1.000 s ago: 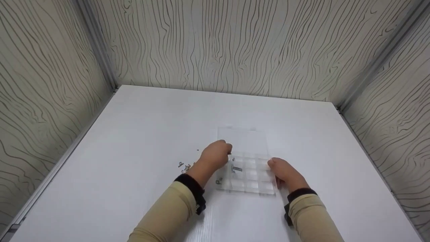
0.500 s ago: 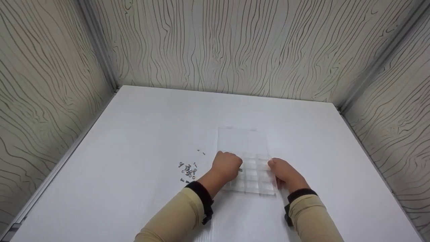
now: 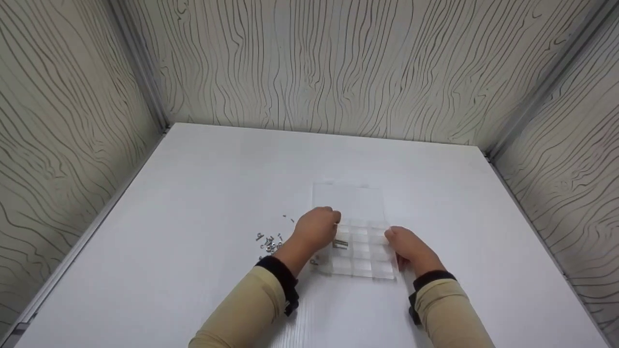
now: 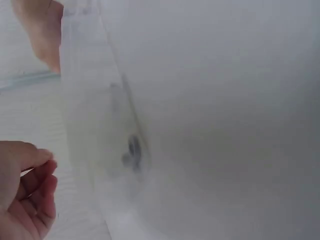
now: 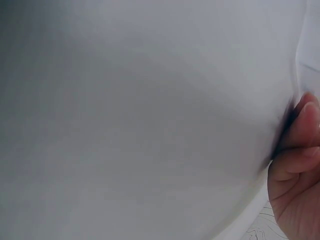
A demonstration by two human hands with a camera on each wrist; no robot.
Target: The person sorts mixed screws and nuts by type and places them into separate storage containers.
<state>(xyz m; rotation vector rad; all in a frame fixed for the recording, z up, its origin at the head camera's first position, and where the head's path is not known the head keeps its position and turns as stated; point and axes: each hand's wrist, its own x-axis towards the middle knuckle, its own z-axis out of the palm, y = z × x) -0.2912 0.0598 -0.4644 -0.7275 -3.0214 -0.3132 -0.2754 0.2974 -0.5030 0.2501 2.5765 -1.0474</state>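
Observation:
A clear plastic compartment box [image 3: 361, 266] lies on the white table with its lid [image 3: 350, 199] folded back. My right hand [image 3: 413, 249] grips the box's right side, thumb on the rim and fingers beneath. Over the box's far-left compartments is my left hand [image 3: 316, 229]; in the left wrist view its thumb and index tips meet, with nothing visible between them. Several long screws [image 3: 340, 244] lie in a left-hand compartment. Small metal pieces [image 3: 314, 262] sit at the near-left corner, blurred through the wall in the left wrist view.
A loose pile of small screws and nuts [image 3: 271, 244] lies on the table [image 3: 217, 193] left of the box, partly behind my left forearm. Patterned panels [image 3: 309, 72] rise behind the table and on both sides.
My left hand went right and nearer over the long screws, then back to the far-left compartments. My right hand stays on the box's edge.

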